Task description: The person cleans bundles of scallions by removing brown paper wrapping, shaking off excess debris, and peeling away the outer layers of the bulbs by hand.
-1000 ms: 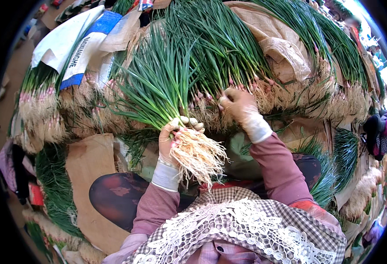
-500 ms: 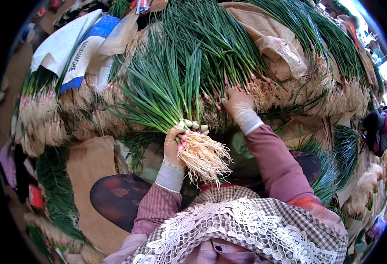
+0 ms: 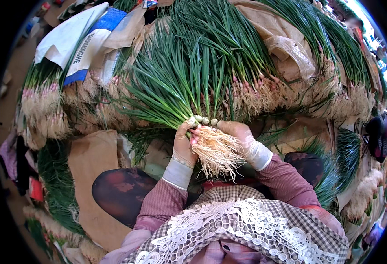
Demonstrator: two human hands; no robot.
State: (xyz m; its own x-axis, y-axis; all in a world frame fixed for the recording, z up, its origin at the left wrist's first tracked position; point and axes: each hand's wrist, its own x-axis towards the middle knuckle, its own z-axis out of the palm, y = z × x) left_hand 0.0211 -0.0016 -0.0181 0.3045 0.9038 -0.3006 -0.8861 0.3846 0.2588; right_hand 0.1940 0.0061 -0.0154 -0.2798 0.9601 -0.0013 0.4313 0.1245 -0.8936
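Note:
My left hand (image 3: pixel 184 144), in a thin pale glove, is wrapped round a bunch of green garlic (image 3: pixel 176 94). Long green leaves fan away to the upper left, and pale roots (image 3: pixel 218 149) hang toward me. Whitish fingertips show across the stems. My right hand (image 3: pixel 237 135), also gloved, is closed against the bunch's right side, with its thumb by those fingertips and its other fingers partly hidden by roots. A few stems rise from between the hands. Beyond them lies a pile of green garlic (image 3: pixel 237 48), its pinkish bulbs and roots facing me.
Brown sacking (image 3: pixel 290 53) and a blue-and-white sack (image 3: pixel 88 50) cover parts of the row. Brown sheeting (image 3: pixel 94 176) lies by my left knee (image 3: pixel 121 191). Loose greens (image 3: pixel 57 189) lie farther left, more bundles (image 3: pixel 347 152) at right. Part of another person (image 3: pixel 378 136) shows at the right edge.
My right hand has come back from the pile toward me and down to the bunch in my left hand. The left hand and its bunch have shifted slightly right.

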